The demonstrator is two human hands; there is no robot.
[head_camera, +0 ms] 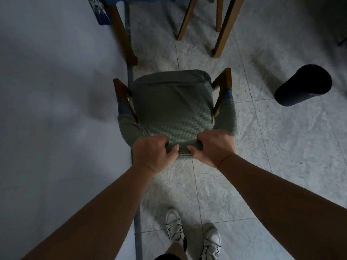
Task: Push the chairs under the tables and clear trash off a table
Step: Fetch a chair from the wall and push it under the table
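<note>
— Where was the chair [172, 107]?
— On the tiled floor [262, 147], just short of the bench [120, 8], whose wooden legs stood beyond it.
— And each grip?
— The left hand [153, 153] and right hand [214, 147] were both curled tight round the chair's covered backrest top, thumbs nearly meeting. A dark cylinder [302, 85] stood right of the chair.

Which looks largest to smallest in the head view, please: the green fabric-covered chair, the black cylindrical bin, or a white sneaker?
1. Green fabric-covered chair, both hands gripping its back.
2. Black cylindrical bin.
3. White sneaker, smallest.

All stand on the floor at similar depth, so the order seems reliable.
</note>
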